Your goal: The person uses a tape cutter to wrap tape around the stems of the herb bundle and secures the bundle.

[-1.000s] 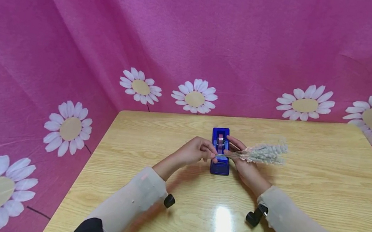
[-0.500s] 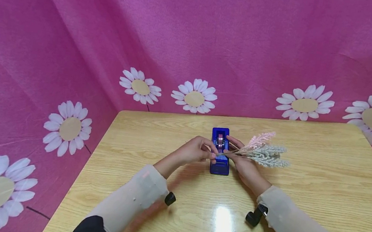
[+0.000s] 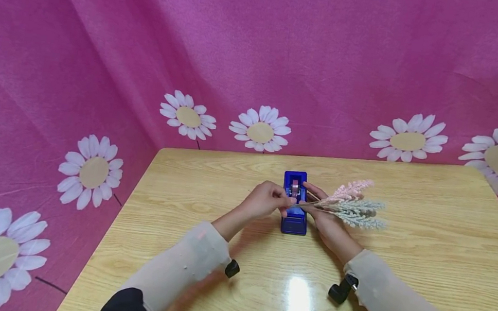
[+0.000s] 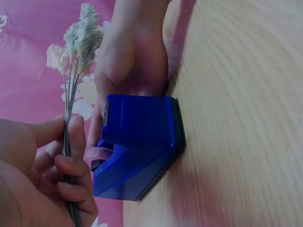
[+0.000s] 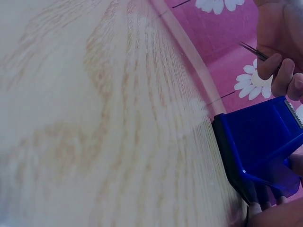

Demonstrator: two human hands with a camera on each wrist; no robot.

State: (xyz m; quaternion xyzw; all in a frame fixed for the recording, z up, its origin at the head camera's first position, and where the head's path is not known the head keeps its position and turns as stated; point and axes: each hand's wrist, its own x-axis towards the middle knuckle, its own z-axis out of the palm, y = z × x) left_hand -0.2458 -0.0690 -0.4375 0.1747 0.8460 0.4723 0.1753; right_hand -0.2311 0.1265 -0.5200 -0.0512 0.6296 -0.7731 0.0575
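My left hand (image 3: 267, 199) grips a small bunch of flower sprigs by the thin stems (image 4: 67, 142), fingers curled round them in the left wrist view. The fluffy heads, pale green sprigs (image 3: 358, 214) and a pink sprig (image 3: 351, 190), point right over my right wrist. A blue tape dispenser (image 3: 293, 226) stands on the table below the stems, with a pinkish tape roll (image 4: 100, 152) in it. My right hand (image 3: 329, 228) holds the dispenser from its right side, fingers round it. Stem ends (image 5: 251, 49) poke out past the left hand in the right wrist view.
The light wooden table (image 3: 432, 224) meets a magenta cloth (image 3: 335, 57) printed with white daisies at its back and left edges. A toothed cutter (image 5: 294, 112) lines the dispenser's top. Black cameras hang at both wrists, and a light reflection (image 3: 300, 307) lies on the tabletop.
The bunch has turned in my left hand, so the pink sprig now shows above the green ones. My left hand has shifted slightly right and its fingers sit differently. The right hand and dispenser stay put.
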